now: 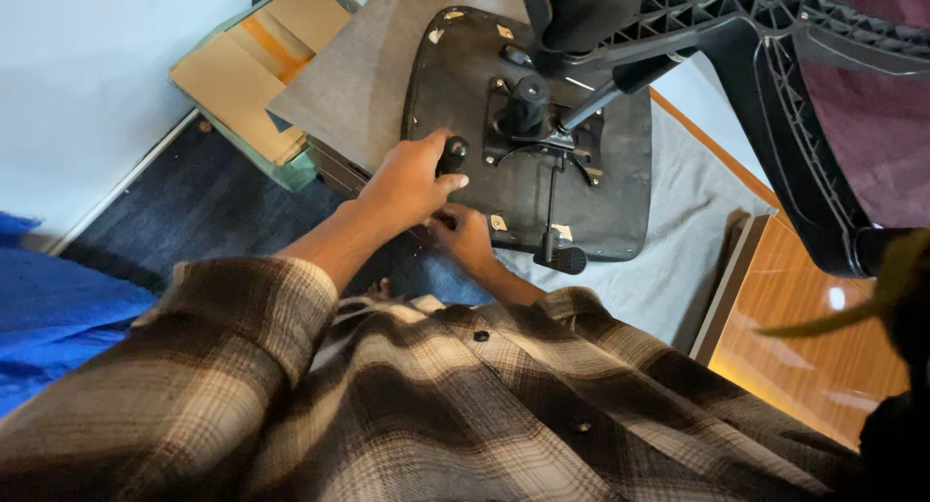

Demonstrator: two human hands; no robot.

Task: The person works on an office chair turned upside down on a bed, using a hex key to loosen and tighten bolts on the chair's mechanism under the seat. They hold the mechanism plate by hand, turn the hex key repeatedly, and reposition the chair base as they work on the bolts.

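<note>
Left hand [412, 182] has its fingers [448, 184] curled shut around a black knob handle [452, 155], thumb lying across the front just under the knob. That handle sticks up off the underside of an upturned black seat pan [455, 85], toward its left edge. Right hand [467, 238] sits just below the left one, at the near edge of the seat pan, fingers bent and pressed on the rim; can't tell if they're actually pinching anything there.

Just right of the hands is the metal tilt mechanism [542, 134] bolted in the middle of the pan, with a thin lever [550, 211] running down to a black grip near the front edge. The pan lies flat on a grey cloth [678, 221] over the bench [814, 328]. A black chair base [775, 66] looms over the top right. Cardboard pieces [257, 66] lie off to the left on the floor.
</note>
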